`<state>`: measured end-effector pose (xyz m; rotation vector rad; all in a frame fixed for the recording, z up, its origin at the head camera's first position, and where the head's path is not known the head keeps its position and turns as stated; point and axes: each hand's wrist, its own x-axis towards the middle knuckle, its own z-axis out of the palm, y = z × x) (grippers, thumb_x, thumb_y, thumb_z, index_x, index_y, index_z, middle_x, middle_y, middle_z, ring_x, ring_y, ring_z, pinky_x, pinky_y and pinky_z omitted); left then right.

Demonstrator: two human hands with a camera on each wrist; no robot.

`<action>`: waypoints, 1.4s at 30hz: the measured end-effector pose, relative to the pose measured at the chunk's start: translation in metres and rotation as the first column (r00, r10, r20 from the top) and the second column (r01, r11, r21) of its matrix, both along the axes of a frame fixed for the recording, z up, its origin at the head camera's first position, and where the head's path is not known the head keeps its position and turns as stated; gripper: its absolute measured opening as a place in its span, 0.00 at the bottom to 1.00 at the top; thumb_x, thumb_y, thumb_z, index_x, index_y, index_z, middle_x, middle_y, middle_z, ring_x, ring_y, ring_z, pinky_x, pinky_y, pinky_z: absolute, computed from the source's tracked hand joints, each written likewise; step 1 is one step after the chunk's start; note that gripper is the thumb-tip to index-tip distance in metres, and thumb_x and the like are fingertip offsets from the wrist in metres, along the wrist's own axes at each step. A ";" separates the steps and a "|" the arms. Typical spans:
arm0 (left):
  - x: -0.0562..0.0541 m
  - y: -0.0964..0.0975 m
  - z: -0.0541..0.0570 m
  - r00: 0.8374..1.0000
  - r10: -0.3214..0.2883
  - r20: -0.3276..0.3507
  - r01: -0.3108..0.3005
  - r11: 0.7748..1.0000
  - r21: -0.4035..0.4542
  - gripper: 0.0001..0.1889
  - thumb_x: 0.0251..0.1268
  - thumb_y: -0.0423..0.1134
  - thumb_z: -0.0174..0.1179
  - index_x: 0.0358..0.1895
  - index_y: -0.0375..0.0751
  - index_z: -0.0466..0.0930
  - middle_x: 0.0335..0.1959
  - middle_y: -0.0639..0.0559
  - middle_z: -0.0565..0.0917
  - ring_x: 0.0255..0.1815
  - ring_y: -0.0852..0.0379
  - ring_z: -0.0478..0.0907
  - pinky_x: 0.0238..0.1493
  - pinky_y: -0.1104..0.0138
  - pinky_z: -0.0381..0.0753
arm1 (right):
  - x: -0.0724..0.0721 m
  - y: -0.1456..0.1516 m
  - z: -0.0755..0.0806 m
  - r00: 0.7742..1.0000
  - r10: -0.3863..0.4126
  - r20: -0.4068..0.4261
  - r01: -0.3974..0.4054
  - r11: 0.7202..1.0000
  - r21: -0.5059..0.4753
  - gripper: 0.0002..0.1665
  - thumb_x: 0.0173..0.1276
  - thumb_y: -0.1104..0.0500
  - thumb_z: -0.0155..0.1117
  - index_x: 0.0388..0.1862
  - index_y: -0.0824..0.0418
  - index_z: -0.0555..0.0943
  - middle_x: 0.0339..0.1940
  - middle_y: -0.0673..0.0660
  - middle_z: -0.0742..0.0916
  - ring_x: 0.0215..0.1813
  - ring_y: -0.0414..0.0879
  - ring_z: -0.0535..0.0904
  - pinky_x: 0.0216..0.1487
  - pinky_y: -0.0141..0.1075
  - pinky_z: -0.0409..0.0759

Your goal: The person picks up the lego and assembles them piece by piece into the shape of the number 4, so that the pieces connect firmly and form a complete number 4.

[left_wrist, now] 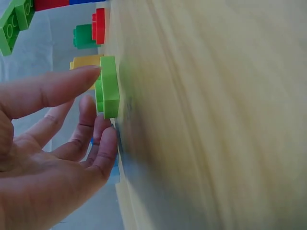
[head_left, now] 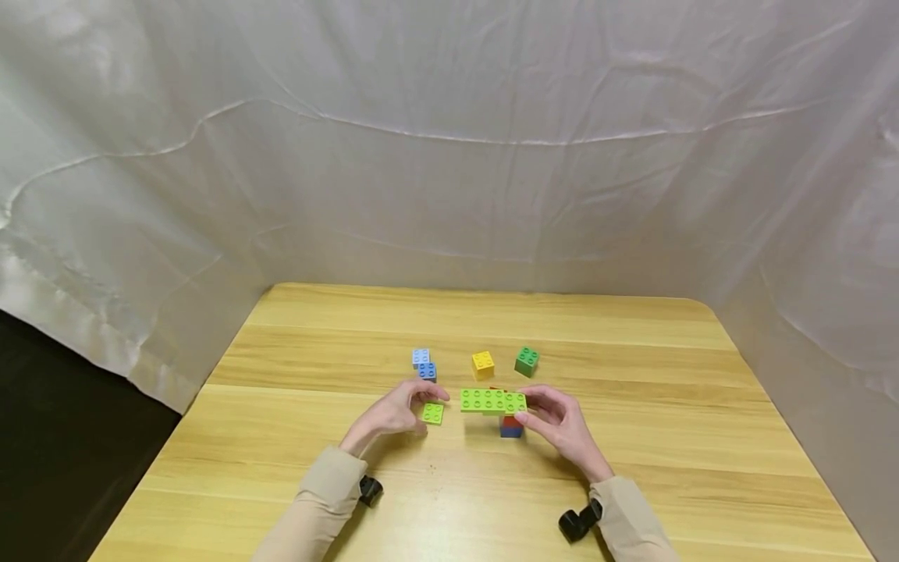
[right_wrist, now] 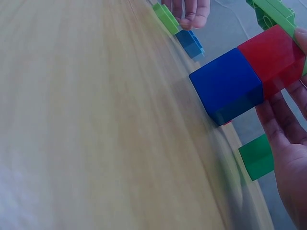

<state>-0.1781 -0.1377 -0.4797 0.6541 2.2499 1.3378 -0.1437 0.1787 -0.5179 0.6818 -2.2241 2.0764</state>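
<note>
My right hand [head_left: 562, 425] grips a brick stack from its right side, with the thumb on the near side and fingers behind. Its bottom is a blue brick [right_wrist: 228, 86], with a red brick [right_wrist: 271, 60] above and light green bricks [head_left: 485, 400] on top, jutting out to the left. I cannot tell whether the blue base touches the table. My left hand [head_left: 395, 409] is spread about a small light green brick [left_wrist: 110, 86] lying studs up on the table. The thumb and fingers are on opposite sides of it, seemingly without pinching it.
Beyond the hands stand a light blue brick [head_left: 421, 357], a darker blue brick [head_left: 427, 371], a yellow brick [head_left: 483, 364] and a green brick [head_left: 526, 361]. Another red brick [left_wrist: 100, 26] is partly hidden behind the stack. Pale cloth [head_left: 492, 195] encloses the wooden table [head_left: 667, 375].
</note>
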 end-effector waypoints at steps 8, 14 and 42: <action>-0.004 0.001 -0.003 1.000 -0.005 0.012 0.005 1.000 0.010 0.34 0.36 0.14 0.60 0.57 0.26 0.76 0.54 0.32 0.80 0.54 0.45 0.76 0.61 0.56 0.80 | 0.000 -0.001 0.003 1.000 -0.014 0.021 0.014 1.000 0.009 0.21 0.66 0.70 0.68 0.56 0.75 0.77 0.51 0.41 0.86 0.53 0.36 0.83 0.56 0.26 0.85; -0.005 0.003 -0.005 1.000 0.017 -0.004 -0.017 1.000 -0.017 0.32 0.36 0.13 0.60 0.56 0.26 0.77 0.52 0.33 0.82 0.50 0.48 0.77 0.56 0.63 0.80 | 0.001 -0.001 0.004 0.999 -0.017 0.027 0.017 1.000 0.018 0.21 0.66 0.70 0.68 0.56 0.74 0.78 0.51 0.41 0.86 0.53 0.36 0.83 0.56 0.26 0.84; 0.001 0.004 0.000 0.995 0.092 0.022 -0.091 0.994 -0.053 0.23 0.54 0.23 0.68 0.56 0.26 0.79 0.55 0.34 0.83 0.51 0.48 0.79 0.60 0.54 0.83 | 0.001 -0.001 0.004 0.999 -0.013 0.031 0.013 1.000 0.007 0.21 0.66 0.70 0.68 0.57 0.75 0.77 0.51 0.42 0.86 0.53 0.36 0.84 0.57 0.26 0.84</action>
